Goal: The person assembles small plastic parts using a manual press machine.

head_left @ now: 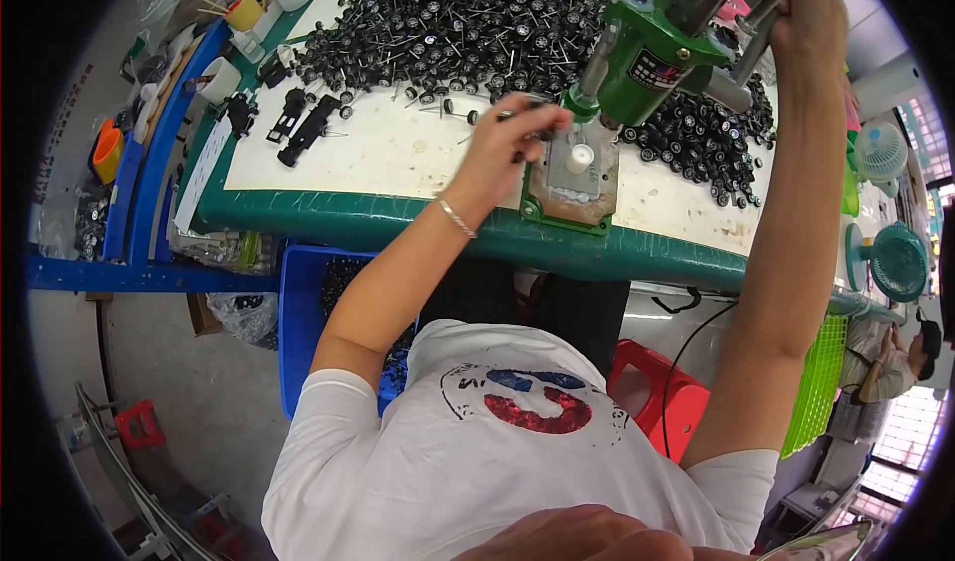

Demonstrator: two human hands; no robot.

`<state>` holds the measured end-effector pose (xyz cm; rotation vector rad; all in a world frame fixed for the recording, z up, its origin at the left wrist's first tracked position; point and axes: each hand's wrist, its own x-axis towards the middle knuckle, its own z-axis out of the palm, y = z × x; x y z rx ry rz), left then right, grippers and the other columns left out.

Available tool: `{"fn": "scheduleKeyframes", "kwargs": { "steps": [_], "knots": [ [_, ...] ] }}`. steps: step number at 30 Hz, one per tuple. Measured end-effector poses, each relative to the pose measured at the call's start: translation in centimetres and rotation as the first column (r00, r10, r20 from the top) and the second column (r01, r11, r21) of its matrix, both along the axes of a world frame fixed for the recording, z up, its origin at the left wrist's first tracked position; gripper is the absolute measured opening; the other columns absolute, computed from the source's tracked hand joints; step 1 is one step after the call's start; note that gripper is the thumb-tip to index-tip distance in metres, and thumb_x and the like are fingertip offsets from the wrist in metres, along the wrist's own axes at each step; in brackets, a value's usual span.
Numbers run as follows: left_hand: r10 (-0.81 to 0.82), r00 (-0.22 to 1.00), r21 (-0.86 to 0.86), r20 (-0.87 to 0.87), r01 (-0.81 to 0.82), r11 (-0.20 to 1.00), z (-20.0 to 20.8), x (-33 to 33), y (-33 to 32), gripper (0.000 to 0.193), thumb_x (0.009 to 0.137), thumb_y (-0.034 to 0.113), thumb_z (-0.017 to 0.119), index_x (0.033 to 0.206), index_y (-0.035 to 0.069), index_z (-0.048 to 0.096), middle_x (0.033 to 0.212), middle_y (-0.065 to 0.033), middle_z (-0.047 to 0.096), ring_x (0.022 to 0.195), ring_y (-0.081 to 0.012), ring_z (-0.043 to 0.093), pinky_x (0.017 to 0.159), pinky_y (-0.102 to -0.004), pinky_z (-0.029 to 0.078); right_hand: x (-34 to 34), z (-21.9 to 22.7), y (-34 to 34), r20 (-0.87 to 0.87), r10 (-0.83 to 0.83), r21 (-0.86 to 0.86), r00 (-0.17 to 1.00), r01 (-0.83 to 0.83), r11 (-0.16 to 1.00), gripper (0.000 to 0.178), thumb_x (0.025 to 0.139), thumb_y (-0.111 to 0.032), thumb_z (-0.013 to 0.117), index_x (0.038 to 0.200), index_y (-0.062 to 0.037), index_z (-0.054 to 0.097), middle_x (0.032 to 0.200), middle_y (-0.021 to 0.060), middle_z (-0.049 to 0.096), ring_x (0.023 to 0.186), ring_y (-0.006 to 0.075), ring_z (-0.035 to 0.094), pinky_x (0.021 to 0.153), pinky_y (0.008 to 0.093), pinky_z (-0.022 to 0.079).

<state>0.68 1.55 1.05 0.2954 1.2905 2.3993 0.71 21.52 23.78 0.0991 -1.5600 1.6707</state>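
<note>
A green hand press (649, 49) stands at the table's front edge, its base plate (597, 201) carrying a small white round fixture (580, 158). My left hand (509, 141) is beside the press head, to the left of the fixture. Its fingers are pinched on a small black part, blurred and mostly hidden, that looks like a toy wheel. At the upper right, my right arm is raised and my right hand (804, 19) is closed round the press lever (764, 34); its fingers are partly hidden.
Black toy wheels on metal axles (458, 29) lie heaped behind the press; loose wheels (701, 148) lie to its right. Several black toy chassis (310, 128) are at the left. A blue bin (298, 312) sits below the table edge, near a red stool (652, 392).
</note>
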Motion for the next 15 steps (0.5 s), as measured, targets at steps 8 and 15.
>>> {"fn": "scheduleKeyframes", "kwargs": {
  "steps": [8, 15],
  "knots": [
    [0.144, 0.973, -0.551, -0.181, -0.221, 0.805, -1.2, -2.4, -7.8, 0.022, 0.085, 0.023, 0.068, 0.093, 0.003, 0.07, 0.056, 0.0002, 0.055, 0.047, -0.0055, 0.049, 0.043, -0.0196, 0.033, -1.0, -7.2, 8.8, 0.071, 0.049, -0.123, 0.996, -0.04, 0.992, 0.024, 0.094, -0.031, 0.054, 0.096, -0.008, 0.06, 0.093, 0.002, 0.064, 0.084, 0.0158, 0.058, 0.072, 0.0301, 0.044],
    [-0.111, 0.83, -0.812, -0.547, -0.494, 0.31, -3.4, -3.3, -7.0, 0.018, 0.078, 0.023, 0.07, 0.088, 0.009, 0.072, 0.069, -0.0059, 0.064, 0.06, -0.0169, 0.059, 0.057, -0.0309, 0.045, 3.3, -21.0, 6.4, 0.457, -0.17, 0.639, 0.873, -0.189, 0.745, 0.019, 0.085, -0.018, 0.064, 0.102, -0.0091, 0.068, 0.086, 0.0039, 0.067, 0.074, 0.0172, 0.063, 0.069, 0.0286, 0.05]
  ]
}}
